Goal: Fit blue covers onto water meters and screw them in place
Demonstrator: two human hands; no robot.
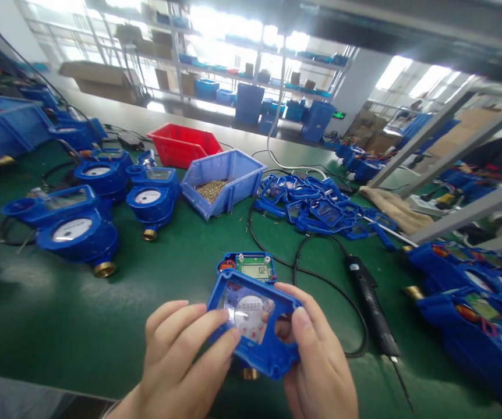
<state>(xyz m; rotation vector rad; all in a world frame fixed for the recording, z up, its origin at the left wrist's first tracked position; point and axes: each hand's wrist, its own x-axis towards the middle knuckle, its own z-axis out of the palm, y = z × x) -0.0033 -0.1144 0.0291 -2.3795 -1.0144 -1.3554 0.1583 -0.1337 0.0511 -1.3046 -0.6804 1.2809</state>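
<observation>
Between my hands is a blue plastic cover (282, 320) with a clear window, held tilted above a blue water meter. My left hand (190, 343) grips its left side, fingertips on the frame and window edge. My right hand (321, 355) has the right side, thumb on the front near a round hole. Behind the cover, the water meter's circuit board (254, 269) with a small lit-up number display shows, and its dial is seen through the window. A brass fitting (250, 373) pokes out below. The rest of the meter is hidden.
A black electric screwdriver (371, 305) lies to the right with its cable looping behind. A pile of blue covers (321, 203), a blue bin (244, 180) of small brass screws and a red bin (185, 144) stand farther back. Several water meters (78, 230) sit left, more open ones (473, 314) right.
</observation>
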